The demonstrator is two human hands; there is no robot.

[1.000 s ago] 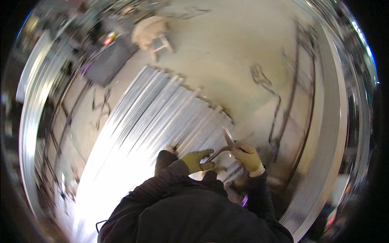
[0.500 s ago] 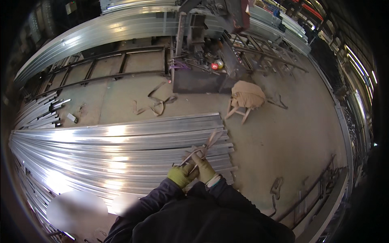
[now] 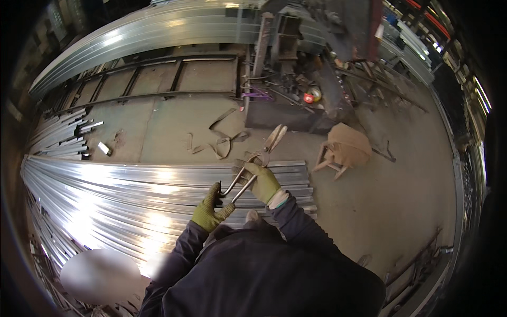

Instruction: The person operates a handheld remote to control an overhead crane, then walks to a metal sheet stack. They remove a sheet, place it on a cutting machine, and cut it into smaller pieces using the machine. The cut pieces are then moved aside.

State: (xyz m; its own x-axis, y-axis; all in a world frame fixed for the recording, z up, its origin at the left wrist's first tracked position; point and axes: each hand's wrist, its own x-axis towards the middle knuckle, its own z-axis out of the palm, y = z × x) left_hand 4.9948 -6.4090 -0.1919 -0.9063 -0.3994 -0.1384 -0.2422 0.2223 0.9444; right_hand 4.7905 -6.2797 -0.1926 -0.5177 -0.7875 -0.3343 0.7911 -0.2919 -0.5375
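A pair of long-handled metal snips [image 3: 236, 198] is held above the bundle of metal tubes [image 3: 127, 182], its blades pointing away from me and slightly parted. My right hand [image 3: 263, 184], in a yellow-green work glove, grips the snips around the handles near the pivot. Lower down, my gloved left hand [image 3: 210, 212] is at the handle ends, thumb on one side and fingers on the other. The two handles stand a little apart. The tubes lie side by side, their ends to the right of my hands.
A stool with a brown cloth cover [image 3: 348, 147] stands ahead on the right. A loose strap [image 3: 224, 145] lies on the floor beyond the tubes. Farther off are a dark metal frame [image 3: 158, 96], a cluttered machine base [image 3: 288, 117] and stacked long profiles [image 3: 158, 37].
The snips have swung farther from my body, and their blades and handles show more clearly. My left hand has moved left and apart from my right. The view has shifted a little.
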